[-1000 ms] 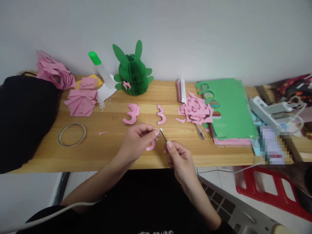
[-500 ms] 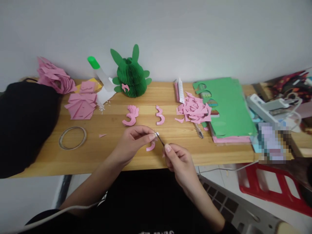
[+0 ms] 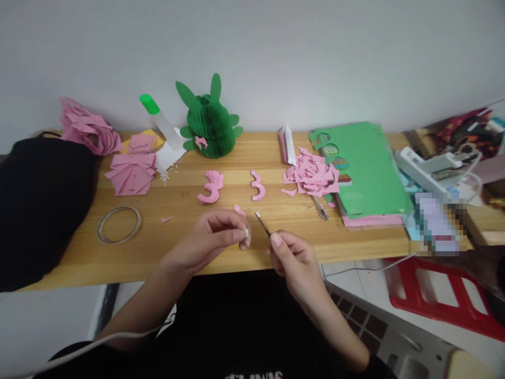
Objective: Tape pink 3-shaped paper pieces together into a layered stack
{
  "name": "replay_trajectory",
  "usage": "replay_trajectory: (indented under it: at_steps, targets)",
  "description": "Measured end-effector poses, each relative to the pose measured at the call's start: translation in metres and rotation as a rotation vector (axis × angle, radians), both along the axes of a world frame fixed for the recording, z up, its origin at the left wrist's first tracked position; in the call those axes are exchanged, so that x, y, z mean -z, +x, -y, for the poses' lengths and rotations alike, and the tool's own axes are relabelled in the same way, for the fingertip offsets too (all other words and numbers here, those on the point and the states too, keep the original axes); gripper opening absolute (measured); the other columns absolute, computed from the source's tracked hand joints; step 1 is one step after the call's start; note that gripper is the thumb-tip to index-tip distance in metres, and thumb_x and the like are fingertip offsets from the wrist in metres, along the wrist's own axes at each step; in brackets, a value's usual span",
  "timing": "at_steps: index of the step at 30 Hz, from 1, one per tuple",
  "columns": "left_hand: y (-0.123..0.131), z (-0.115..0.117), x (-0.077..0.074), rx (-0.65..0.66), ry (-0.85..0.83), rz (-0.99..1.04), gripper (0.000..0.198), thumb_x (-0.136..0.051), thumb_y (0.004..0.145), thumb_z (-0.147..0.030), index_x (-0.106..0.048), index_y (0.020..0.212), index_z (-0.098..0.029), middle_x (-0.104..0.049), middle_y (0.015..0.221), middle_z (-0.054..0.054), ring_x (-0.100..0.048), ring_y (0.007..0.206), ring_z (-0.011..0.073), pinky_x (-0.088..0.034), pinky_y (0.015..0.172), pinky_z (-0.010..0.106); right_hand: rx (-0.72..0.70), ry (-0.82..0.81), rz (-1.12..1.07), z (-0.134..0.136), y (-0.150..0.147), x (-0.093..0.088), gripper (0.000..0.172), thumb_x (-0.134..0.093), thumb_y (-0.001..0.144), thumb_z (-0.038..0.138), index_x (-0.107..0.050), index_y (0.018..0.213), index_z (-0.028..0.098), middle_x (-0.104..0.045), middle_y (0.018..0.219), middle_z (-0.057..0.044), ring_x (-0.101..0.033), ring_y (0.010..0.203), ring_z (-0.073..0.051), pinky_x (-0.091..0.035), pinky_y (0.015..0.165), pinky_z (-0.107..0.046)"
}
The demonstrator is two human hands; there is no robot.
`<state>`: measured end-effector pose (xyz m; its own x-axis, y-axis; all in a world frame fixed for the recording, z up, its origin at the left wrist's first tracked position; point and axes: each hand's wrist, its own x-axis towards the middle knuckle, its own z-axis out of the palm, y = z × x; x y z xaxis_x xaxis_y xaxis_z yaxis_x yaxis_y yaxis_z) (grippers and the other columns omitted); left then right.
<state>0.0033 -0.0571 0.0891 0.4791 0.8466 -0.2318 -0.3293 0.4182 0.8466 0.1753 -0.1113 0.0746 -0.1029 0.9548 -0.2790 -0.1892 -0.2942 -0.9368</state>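
Observation:
My left hand is closed in a pinch over the front of the table, with a small white piece at its fingertips. To its right, my right hand grips thin dark tweezers, with a tiny white bit at their tip, apart from the left fingers. Behind the left hand a pink paper piece shows only in part. Farther back lie a stack of pink curled paper cutouts and a single similar pink cutout.
A green honeycomb-paper figure and a green-capped glue bottle stand at the back. Pink scraps, a pen and green sheets lie right. A tape ring and black cloth are left.
The tweezers' tip has come away from my left fingertips. My left hand has moved slightly lower, and the pink cutout seen below its fingers no longer shows there.

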Motion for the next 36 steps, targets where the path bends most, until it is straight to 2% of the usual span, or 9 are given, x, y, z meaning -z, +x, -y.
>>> replay_trajectory:
  at_steps: [3,6,8,11,15,25,31,34,36]
  targets:
    - [-0.004,0.003,-0.003,0.017,0.064,-0.008,0.019,-0.083,0.072,-0.033,-0.072,0.065,-0.019,-0.065,0.059,0.001,-0.058,0.058,0.011,-0.048,0.061,0.024,0.015,0.054,0.09,0.001,0.007,-0.002,0.043,-0.059,0.088,0.056,-0.058,0.066,0.019,-0.03,0.049,0.008,-0.022,0.043,-0.007,-0.018,0.041,-0.023]
    - [-0.006,0.001,-0.007,-0.15,0.153,-0.116,0.014,-0.08,0.076,-0.032,-0.074,0.076,-0.02,-0.071,0.069,0.002,-0.065,0.067,0.0124,-0.054,0.069,0.024,-0.046,0.168,0.281,0.002,0.017,-0.008,0.036,-0.058,0.091,0.049,-0.063,0.071,0.019,-0.036,0.053,0.006,-0.029,0.047,-0.008,-0.022,0.044,-0.023]
    - [-0.007,-0.002,-0.011,-0.209,0.216,-0.235,0.013,-0.078,0.078,-0.029,-0.073,0.085,-0.02,-0.074,0.076,0.002,-0.069,0.073,0.0139,-0.056,0.073,0.025,-0.116,0.232,0.427,0.001,0.024,-0.013,0.032,-0.059,0.09,0.045,-0.064,0.074,0.018,-0.039,0.054,0.005,-0.032,0.048,-0.008,-0.026,0.046,-0.023]
    - [-0.011,-0.008,-0.017,-0.102,0.336,-0.403,0.017,-0.075,0.079,-0.023,-0.07,0.094,-0.018,-0.076,0.083,0.003,-0.072,0.077,0.0157,-0.057,0.074,0.026,-0.241,0.283,0.58,-0.002,0.032,-0.02,0.027,-0.061,0.089,0.042,-0.065,0.078,0.018,-0.043,0.056,0.005,-0.035,0.047,-0.008,-0.029,0.046,-0.022]
    - [-0.015,-0.014,-0.024,0.058,0.574,-0.555,0.02,-0.072,0.081,-0.021,-0.069,0.1,-0.019,-0.075,0.082,0.001,-0.07,0.077,0.0144,-0.056,0.074,0.026,-0.337,0.281,0.66,-0.006,0.038,-0.024,0.029,-0.059,0.09,0.043,-0.066,0.08,0.017,-0.047,0.057,0.004,-0.037,0.048,-0.008,-0.031,0.047,-0.022]
    - [-0.018,-0.019,-0.022,0.209,1.029,-0.796,0.028,-0.062,0.088,-0.014,-0.061,0.114,-0.021,-0.072,0.085,-0.001,-0.068,0.078,0.0134,-0.054,0.078,0.027,-0.445,0.275,0.758,-0.012,0.04,-0.026,0.032,-0.056,0.093,0.043,-0.065,0.079,0.016,-0.046,0.056,0.005,-0.039,0.047,-0.007,-0.028,0.046,-0.022]
    - [-0.016,-0.021,-0.021,0.282,1.298,-0.925,0.026,-0.054,0.093,-0.014,-0.058,0.118,-0.019,-0.07,0.085,0.0,-0.065,0.08,0.0156,-0.051,0.074,0.027,-0.468,0.317,0.796,-0.018,0.042,-0.028,0.031,-0.055,0.093,0.039,-0.062,0.074,0.016,-0.043,0.053,0.006,-0.038,0.046,-0.007,-0.027,0.047,-0.022]
    - [-0.015,-0.022,-0.02,0.302,1.346,-0.954,0.026,-0.05,0.094,-0.014,-0.057,0.12,-0.018,-0.069,0.082,0.0,-0.064,0.077,0.0161,-0.05,0.07,0.027,-0.478,0.3,0.814,-0.019,0.043,-0.027,0.032,-0.055,0.093,0.04,-0.062,0.073,0.016,-0.039,0.051,0.007,-0.036,0.044,-0.007,-0.026,0.046,-0.022]
    - [-0.014,-0.023,-0.017,0.303,1.269,-0.936,0.028,-0.051,0.093,-0.013,-0.056,0.121,-0.019,-0.07,0.082,-0.001,-0.066,0.076,0.0154,-0.051,0.072,0.027,-0.485,0.284,0.84,-0.019,0.042,-0.024,0.033,-0.055,0.093,0.041,-0.062,0.071,0.017,-0.039,0.05,0.007,-0.036,0.043,-0.007,-0.026,0.047,-0.023]
